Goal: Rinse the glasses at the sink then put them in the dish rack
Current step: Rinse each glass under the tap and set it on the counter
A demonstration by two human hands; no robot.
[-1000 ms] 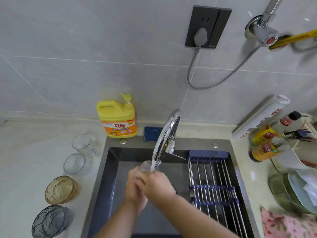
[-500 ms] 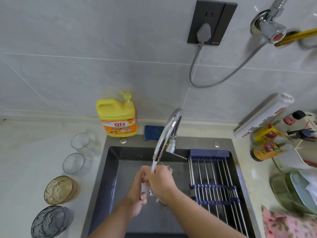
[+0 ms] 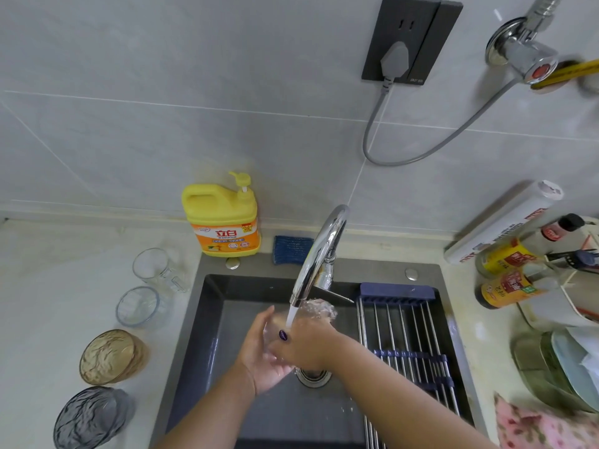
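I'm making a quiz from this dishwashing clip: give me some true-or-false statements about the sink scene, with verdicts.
1. Water from the faucet falls on a glass between the left hand and right hand. True.
2. The dish rack already holds two glasses. False: no glass lies on it.
3. An amber glass and a grey glass stand on the counter left of the sink. True.
4. The yellow detergent bottle lies inside the sink. False: it stands upright behind it.

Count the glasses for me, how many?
5. Clear mug, clear tumbler, amber glass and grey glass on the counter beside the sink; one clear glass held under the faucet.
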